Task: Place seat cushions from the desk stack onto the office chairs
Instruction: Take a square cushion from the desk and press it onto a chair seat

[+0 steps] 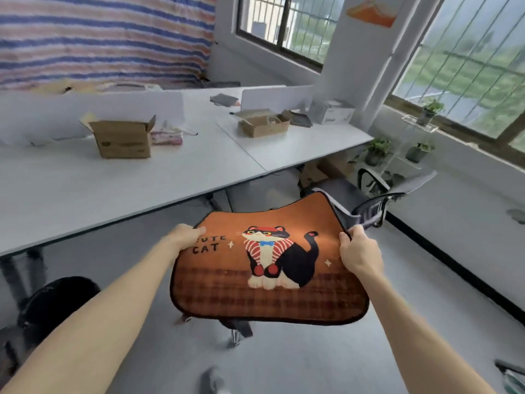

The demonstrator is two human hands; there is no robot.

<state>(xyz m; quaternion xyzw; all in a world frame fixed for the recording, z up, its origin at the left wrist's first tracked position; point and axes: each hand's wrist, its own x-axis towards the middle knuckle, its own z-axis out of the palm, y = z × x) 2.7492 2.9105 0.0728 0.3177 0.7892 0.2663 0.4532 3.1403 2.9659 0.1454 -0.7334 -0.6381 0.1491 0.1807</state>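
Observation:
An orange seat cushion [270, 297] with a cartoon cat and the words "CUTE CAT" hangs flat in front of me, held by both hands. My left hand [186, 237] grips its left edge. My right hand [359, 251] grips its right edge. The cushion covers most of a chair below it; only the chair's base and casters [237, 331] show under the near edge. A grey office chair [341, 194] with a mesh back stands just beyond the cushion, partly under the desk.
A long white desk [71, 191] runs across the left and centre with two open cardboard boxes [123, 139] and dividers. A dark chair [54, 302] sits at lower left. Potted plants [376, 152] stand by the windows on the right.

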